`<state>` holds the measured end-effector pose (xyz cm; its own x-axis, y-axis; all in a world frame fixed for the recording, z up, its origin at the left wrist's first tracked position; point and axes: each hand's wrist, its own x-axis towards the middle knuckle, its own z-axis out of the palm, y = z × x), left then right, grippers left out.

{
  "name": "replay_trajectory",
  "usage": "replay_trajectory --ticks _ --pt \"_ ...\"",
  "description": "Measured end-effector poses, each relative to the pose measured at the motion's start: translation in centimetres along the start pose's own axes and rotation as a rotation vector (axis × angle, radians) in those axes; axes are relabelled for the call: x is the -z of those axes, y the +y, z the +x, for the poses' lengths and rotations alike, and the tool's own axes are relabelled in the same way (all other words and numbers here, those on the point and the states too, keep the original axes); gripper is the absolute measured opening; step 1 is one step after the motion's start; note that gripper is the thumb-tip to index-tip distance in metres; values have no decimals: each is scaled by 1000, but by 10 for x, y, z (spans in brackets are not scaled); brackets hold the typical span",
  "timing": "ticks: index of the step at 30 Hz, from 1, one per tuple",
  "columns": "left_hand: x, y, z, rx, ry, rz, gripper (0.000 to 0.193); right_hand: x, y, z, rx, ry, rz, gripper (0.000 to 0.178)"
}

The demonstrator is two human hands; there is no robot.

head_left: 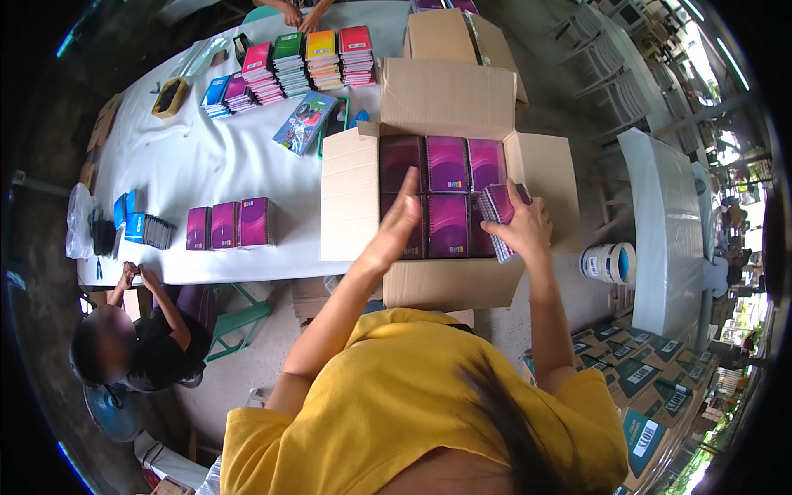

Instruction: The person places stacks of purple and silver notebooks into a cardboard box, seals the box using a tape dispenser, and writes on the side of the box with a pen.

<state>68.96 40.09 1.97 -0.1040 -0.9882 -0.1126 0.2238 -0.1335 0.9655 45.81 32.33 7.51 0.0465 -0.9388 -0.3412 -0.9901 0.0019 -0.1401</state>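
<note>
Looks evenly lit around the right hand [526, 228]; glares far right of it, gleams softly on the bench [276, 177] leftward, curves and blackens toward the edges.

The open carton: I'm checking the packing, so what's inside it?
Purple notebooks show in the carton, set in two rows. The right hand holds more at the lower right, partly hiding that spot. Whatever lies beneath the top notebooks is covered.

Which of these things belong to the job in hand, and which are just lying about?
In the job:
open brown cardboard box
purple spiral-bound notebooks inside
purple spiral-bound bundle in the right hand

Apparently just lying about:
white plastic bucket
clear plastic bag
yellow oblong container
</note>
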Motion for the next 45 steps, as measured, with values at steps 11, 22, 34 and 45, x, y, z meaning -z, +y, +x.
replay_trajectory --ticks 11,22,34,45 --pt "189 -37 -144 132 1036 -155 65 -109 -32 44 256 336 212 71" --pt "409 -189 -182 301 1416 -780 118 -334 -403 43 -117 -985 1051 121" --pt "411 -217 -137 166 1357 -810 95 -393 -422 109 48 -851 1353 55" --pt "475 -209 -132 26 616 -61 56 -387 -413 120 -123 -987 1503 64"
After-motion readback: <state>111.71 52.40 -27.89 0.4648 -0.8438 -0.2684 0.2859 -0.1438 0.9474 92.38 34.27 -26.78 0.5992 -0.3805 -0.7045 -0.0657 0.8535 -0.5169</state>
